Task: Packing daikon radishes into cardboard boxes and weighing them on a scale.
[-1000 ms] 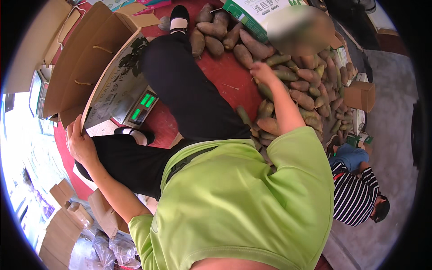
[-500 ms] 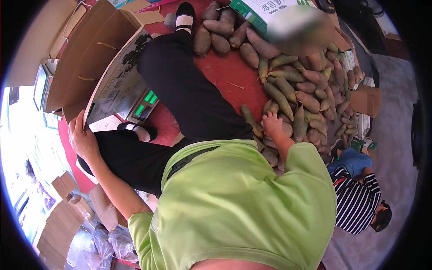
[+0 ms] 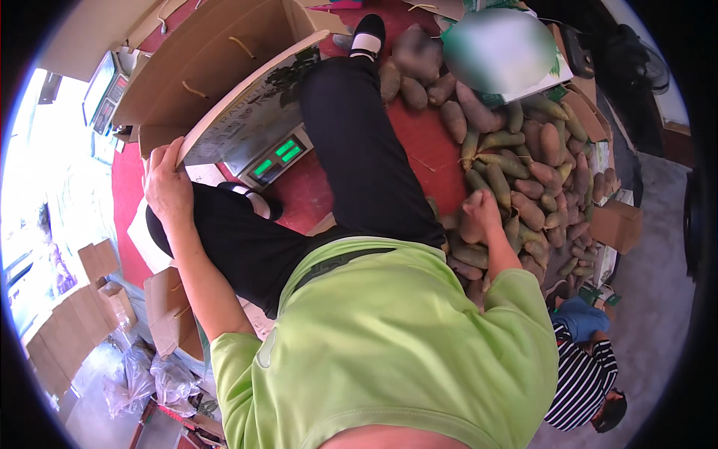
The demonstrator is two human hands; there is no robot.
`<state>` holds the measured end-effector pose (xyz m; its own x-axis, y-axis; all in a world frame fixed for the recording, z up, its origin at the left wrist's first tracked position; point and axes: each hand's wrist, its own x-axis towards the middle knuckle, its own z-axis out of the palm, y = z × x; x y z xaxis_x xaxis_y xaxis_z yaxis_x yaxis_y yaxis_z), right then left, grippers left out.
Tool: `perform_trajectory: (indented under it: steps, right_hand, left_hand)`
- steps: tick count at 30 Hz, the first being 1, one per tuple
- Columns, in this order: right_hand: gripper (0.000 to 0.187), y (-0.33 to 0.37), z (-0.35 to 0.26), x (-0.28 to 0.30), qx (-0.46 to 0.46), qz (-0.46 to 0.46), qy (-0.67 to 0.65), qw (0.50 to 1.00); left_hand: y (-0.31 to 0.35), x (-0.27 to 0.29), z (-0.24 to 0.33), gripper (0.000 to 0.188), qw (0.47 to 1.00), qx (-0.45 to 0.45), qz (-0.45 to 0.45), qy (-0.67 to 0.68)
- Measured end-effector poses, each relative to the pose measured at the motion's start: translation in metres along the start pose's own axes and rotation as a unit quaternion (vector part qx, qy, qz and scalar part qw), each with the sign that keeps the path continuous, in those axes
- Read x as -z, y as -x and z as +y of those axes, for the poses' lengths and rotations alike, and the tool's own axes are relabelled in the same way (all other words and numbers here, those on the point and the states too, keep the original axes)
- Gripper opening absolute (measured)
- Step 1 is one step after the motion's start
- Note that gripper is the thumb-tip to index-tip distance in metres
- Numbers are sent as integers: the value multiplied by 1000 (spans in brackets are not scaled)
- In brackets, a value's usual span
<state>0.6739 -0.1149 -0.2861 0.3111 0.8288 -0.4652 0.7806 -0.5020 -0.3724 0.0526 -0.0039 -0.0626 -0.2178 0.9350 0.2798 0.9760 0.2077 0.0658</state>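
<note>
Top-down view of 1 seated pers. in a light green top (image 3: 407, 322) & black trousers (image 3: 359, 142), 2 bare hands in sight. L hand (image 3: 169, 191) grips the near edge of 1 big brown open box (image 3: 258, 97), thumb & fingers pinching the card wall. R hand (image 3: 485, 209) is over on the R side w/ fingers curled at 1 pinkish root veg (image 3: 469, 229); can't tell if it's firmly held or only touched.

Other counts: 2 rope handles (image 3: 241, 47) on the box's inner wall; 2 dark shoes (image 3: 369, 31) w/ white socks; 1 scale (image 3: 277, 159) lit green at the box's lower edge, btwn the legs; 1 more scale (image 3: 112, 86) far L; 2 clear plastic bags (image 3: 176, 378) lower L; 1 co-worker (image 3: 583, 385) lower R in a striped top; 1 white-&-green box (image 3: 559, 72) up top, partly blurred.

Root veg: dozens, too overlapped for an exact no., heaped on & beside the red floor covering (image 3: 426, 153), R of the pers.'s legs. Look: long, plump, tapered; some dull pink-brown, some olive green. Big box: tilted, plain brown inside, pale outer side w/ dark leaf print.
</note>
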Motion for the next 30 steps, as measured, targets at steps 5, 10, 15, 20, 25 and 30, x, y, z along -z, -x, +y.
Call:
perform_trajectory:
  steps: [5,10,15,20,25,30]
  right_hand:
    - [65,-36,-82,31,11,56,-228,972]
    - [61,-41,-216,101,207,113,-340,910]
    - [59,-27,-360,167,394,133,-342,843]
    - [50,-7,-487,175,546,82,-396,734]
    - [55,-25,-557,110,614,66,-283,734]
    - [58,-40,-587,44,636,67,-97,763]
  left_hand:
    - [2,6,-4,39,1000,9,-5,6]
    - [0,6,-1,38,1000,-5,0,15]
    - [0,10,4,36,1000,-2,13,23]
    - [0,10,0,35,1000,-4,13,15]
    - [1,12,-1,36,1000,0,4,20]
    - [4,10,-4,38,1000,-12,3,22]
